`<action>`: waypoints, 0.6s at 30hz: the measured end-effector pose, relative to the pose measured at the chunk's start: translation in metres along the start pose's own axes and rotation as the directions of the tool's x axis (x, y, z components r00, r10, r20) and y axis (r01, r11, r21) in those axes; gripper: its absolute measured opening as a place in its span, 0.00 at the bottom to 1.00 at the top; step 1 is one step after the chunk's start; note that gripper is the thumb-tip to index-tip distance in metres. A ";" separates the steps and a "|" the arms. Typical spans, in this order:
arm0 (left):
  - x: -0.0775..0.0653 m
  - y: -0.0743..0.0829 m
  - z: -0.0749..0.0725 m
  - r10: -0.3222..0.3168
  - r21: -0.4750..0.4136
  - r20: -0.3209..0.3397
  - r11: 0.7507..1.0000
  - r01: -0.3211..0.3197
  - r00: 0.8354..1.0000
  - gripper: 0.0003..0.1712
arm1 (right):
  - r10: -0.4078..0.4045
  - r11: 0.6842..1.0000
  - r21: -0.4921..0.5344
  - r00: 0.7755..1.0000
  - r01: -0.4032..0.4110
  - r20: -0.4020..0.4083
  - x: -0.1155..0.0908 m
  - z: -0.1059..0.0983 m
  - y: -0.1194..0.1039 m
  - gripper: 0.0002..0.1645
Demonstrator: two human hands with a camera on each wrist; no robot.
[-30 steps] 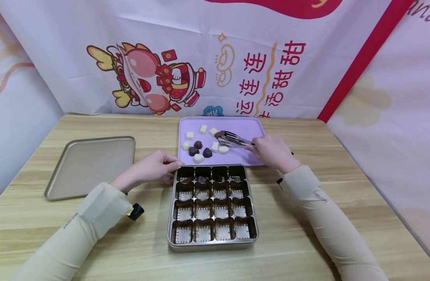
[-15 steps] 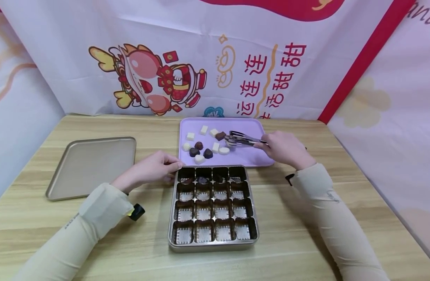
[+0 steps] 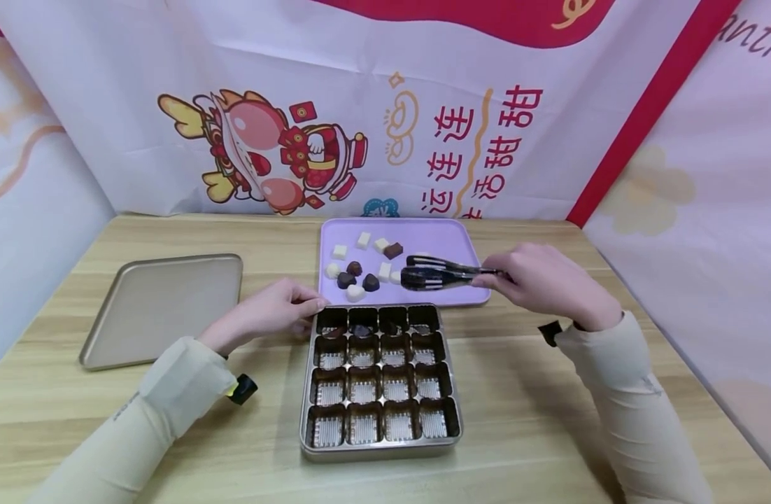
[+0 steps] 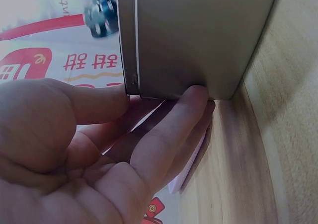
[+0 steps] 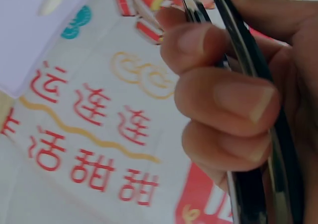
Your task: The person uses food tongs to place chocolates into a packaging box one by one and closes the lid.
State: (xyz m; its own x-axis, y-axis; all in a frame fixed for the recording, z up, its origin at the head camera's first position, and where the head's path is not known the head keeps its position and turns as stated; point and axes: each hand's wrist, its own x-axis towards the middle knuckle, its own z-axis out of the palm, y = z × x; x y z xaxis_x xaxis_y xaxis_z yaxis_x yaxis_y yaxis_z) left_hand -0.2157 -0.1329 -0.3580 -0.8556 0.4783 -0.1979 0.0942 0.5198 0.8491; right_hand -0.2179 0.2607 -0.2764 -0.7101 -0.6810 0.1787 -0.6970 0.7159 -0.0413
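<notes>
My left hand holds the far left corner of a metal tin, thumb at the rim and fingers against the side wall. A brown divided insert fills the tin; dark chocolates lie in its far row. In my right hand are metal tongs, gripped by the handles and raised over the purple tray. Whether the tongs' ends hold anything is unclear. White chocolates, dark chocolates and a brown rectangular chocolate lie scattered on the tray.
A flat gold-toned metal lid or tray lies at the left of the wooden table. Behind the table hangs a printed cloth, close to the far edge of the purple tray.
My right hand has drawn back to the right, raising the tongs off the tray and away from the brown chocolate. My left hand has stayed on the tin's corner.
</notes>
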 end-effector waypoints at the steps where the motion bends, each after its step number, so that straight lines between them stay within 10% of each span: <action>1: 0.000 0.000 0.000 0.002 -0.002 0.003 1.000 -0.002 1.000 0.13 | -0.016 1.000 0.004 1.000 0.016 0.004 -0.004 -0.003 -0.004 0.13; 18: 0.002 -0.006 0.000 0.015 -0.027 0.012 1.000 -0.015 1.000 0.15 | 0.026 0.999 -0.039 0.990 -0.020 0.138 -0.020 -0.019 -0.025 0.16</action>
State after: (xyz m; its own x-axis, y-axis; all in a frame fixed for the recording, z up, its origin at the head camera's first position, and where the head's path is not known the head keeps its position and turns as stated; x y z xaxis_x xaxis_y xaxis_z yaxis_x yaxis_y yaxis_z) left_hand -0.2184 -0.1349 -0.3630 -0.8479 0.4946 -0.1908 0.0933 0.4936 0.8647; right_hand -0.1839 0.2594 -0.2605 -0.7347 -0.6772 0.0406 -0.6779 0.7351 -0.0061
